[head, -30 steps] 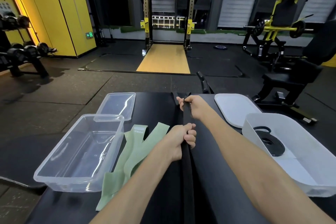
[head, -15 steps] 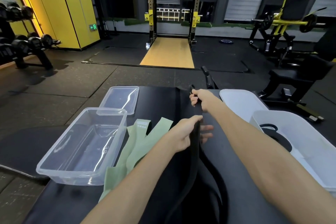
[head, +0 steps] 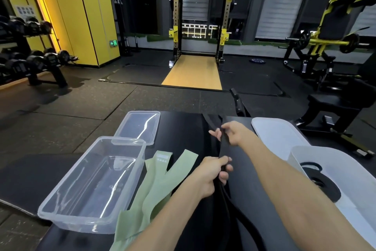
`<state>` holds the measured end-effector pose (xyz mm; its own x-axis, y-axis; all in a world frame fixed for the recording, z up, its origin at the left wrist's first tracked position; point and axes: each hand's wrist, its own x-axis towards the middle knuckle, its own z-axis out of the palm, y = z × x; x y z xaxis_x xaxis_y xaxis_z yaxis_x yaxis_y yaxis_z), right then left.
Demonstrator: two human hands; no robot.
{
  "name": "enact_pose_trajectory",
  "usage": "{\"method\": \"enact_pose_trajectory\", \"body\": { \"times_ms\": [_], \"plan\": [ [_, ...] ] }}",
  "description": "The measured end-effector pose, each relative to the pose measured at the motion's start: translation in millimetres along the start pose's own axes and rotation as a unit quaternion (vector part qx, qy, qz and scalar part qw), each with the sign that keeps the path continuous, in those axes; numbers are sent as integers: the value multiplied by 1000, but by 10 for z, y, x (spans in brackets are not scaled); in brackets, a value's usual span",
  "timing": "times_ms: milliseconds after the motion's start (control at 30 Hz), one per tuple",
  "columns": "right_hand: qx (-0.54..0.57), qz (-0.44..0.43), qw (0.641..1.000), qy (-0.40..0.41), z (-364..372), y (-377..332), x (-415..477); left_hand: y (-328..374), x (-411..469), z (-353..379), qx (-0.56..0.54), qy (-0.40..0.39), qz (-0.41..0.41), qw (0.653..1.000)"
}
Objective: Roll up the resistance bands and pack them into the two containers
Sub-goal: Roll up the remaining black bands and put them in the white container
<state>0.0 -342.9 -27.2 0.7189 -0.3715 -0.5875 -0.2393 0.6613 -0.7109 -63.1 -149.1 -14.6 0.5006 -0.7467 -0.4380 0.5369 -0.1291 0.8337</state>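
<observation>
Black band (head: 323,186) in white container (head: 345,161)

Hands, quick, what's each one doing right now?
Left hand: closed around the black resistance band, nearer the body.
Right hand: pinching the same band farther along, some fingers extended.

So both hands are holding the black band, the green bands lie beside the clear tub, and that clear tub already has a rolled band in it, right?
Not quite. The head view shows the clear tub empty; the rolled black band sits in the white tub. Both the left hand and right hand do hold the black band, beside the green bands.
</observation>
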Motion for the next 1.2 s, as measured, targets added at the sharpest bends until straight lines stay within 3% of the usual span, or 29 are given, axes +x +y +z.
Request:
{"method": "enact_pose_trajectory", "body": {
  "times_ms": [100,167,233,267,300,467,567,733,900,1133,1200],
  "plan": [
    [7,-1,997,77,109,-258,183,133,19,-11,-14,3,4,1000],
    [-75,-116,983,119,347,-535,126,309,95,34,-22,14,30,999],
    [-230,-337,898,166,629,-801,4,558,194,122,-72,16,48,996],
    [-291,-415,848,157,741,-882,-43,674,235,178,-95,15,51,994],
    [-330,-434,826,147,807,-923,-40,751,269,230,-106,19,49,993],
    [-377,-220,887,149,423,-680,283,512,219,245,-58,20,-9,998],
    [-277,-169,935,140,245,-368,259,393,155,156,-44,27,-14,999],
    [-141,-125,977,104,171,-129,289,354,78,105,-19,47,2,999],
    [-78,-69,990,95,204,-93,279,372,65,65,6,72,17,997],
    [104,-127,986,-11,353,-317,220,274,172,42,-15,79,41,996],
    [79,-91,993,-1,284,-211,261,241,178,43,-16,66,28,997]
  ]
}}
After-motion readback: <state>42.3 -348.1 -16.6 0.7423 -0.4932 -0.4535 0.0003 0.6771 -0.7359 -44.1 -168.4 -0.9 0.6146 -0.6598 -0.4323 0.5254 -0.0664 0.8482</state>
